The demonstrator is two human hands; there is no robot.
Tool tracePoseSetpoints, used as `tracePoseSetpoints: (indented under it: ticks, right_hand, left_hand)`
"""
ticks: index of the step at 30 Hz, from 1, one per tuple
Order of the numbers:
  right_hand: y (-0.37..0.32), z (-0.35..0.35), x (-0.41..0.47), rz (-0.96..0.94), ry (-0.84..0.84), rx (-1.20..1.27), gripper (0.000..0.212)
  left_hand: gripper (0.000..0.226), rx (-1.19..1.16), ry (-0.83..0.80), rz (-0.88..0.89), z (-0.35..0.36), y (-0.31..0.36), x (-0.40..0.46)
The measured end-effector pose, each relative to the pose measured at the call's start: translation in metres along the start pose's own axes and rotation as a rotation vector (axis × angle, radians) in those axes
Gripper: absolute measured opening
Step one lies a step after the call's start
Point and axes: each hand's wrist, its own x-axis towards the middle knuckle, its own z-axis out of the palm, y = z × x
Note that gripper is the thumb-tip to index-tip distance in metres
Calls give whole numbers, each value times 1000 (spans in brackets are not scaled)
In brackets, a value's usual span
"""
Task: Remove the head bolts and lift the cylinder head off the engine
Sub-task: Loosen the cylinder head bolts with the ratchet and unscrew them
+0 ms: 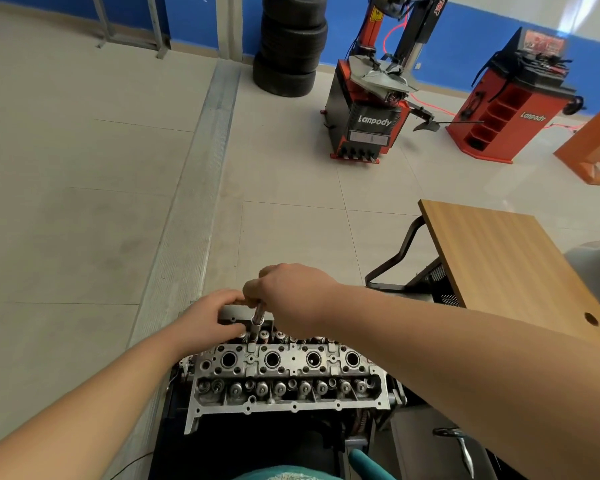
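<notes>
Both hands working at the far edge of the cylinder head [284, 379], tool standing on a bolt position there.

Head view: right hand [291, 296] is curling tight around the top of a T-handle socket wrench [258, 318], fingers fully closed on the handle; the bolt under the socket is being hidden by the shaft and the far valve-spring row, so can't tell how far out it is sitting. Left hand [210, 318] is pinching the wrench's orange handle end with fingertips, thumb resting near the shaft; contact is partly being blocked by the right hand. Cylinder head is sitting on the engine at bottom centre, four plug wells facing up, near edge running into shadow. Wooden table [510, 265] is being cut off at right. Tyre changer [371, 109] and tyre stack [291, 46] are standing well behind.
</notes>
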Motion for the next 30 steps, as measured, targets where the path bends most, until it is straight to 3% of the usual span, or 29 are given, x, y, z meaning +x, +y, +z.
tracePoseSetpoints:
  ticks: [4,10,11,14,23,30]
  right_hand:
    - [0,-2,-2,-35,-8,29,44]
    - [3,1,-4,-87,73,-47,40]
    - [4,0,-6,-95,85,-63,40]
    - [8,-3,-11,-93,130,-57,34]
    - [24,-25,-26,-20,256,-17,23]
    - [30,-28,-34,21,279,-9,23]
  left_hand:
    - [38,344,143,30,5,-13,6]
    - [9,689,-26,42,50,-15,11]
    - [6,699,-34,23,53,-16,12]
    - [23,681,-40,15,54,-18,15]
    - [25,594,20,40,50,-19,13]
    - [24,735,-112,44,40,-12,25]
